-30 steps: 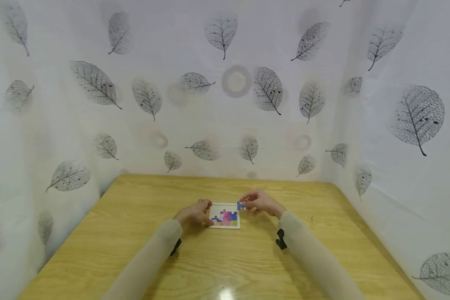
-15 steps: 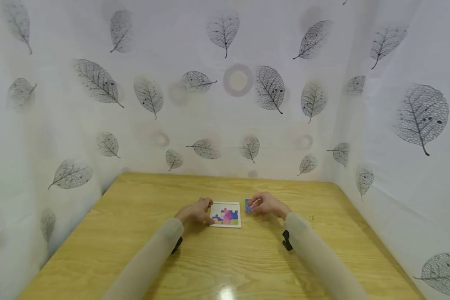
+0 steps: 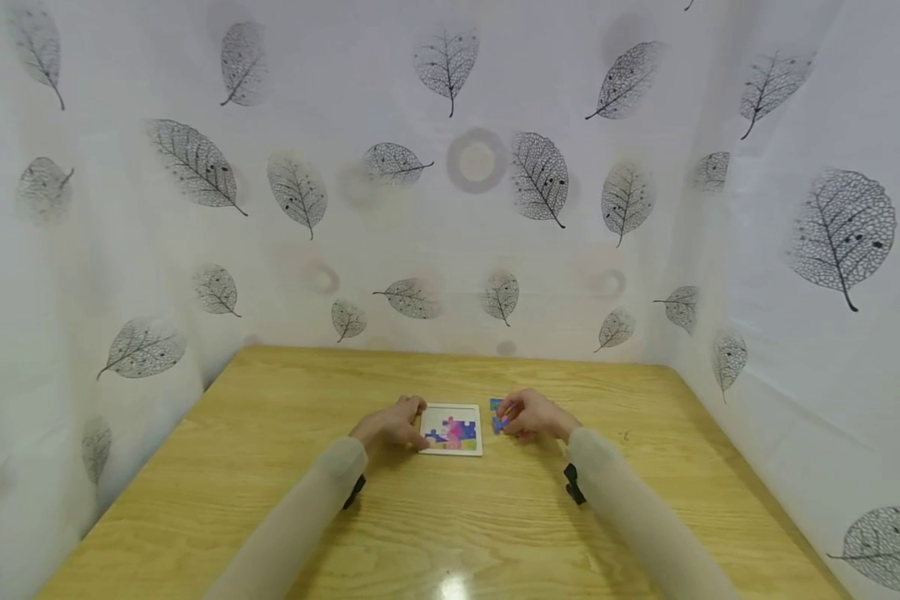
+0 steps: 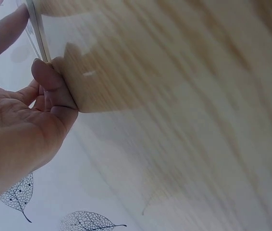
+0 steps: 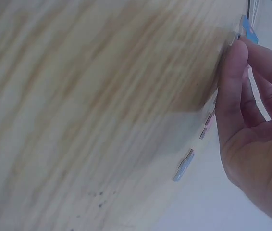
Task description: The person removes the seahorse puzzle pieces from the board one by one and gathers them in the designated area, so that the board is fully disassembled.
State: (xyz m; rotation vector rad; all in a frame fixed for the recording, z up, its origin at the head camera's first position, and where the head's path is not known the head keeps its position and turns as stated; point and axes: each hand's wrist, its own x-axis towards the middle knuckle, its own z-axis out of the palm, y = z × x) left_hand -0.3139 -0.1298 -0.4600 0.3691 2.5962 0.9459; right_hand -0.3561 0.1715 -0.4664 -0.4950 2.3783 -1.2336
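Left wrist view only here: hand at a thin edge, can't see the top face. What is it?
Observer: Head view shows a white tray, joined puzzle pieces covering much of its near part; the far strip is bare.
Operator: Right hand?
Observer: The right hand is just right of the tray, holding blue puzzle; one piece or two, can't tell.
Operator: Any loose bits?
Observer: Right wrist view shows two near that hand, a greyish-blue bit and a pinkish bit, both roughly edge-on; likely puzzle pieces too.
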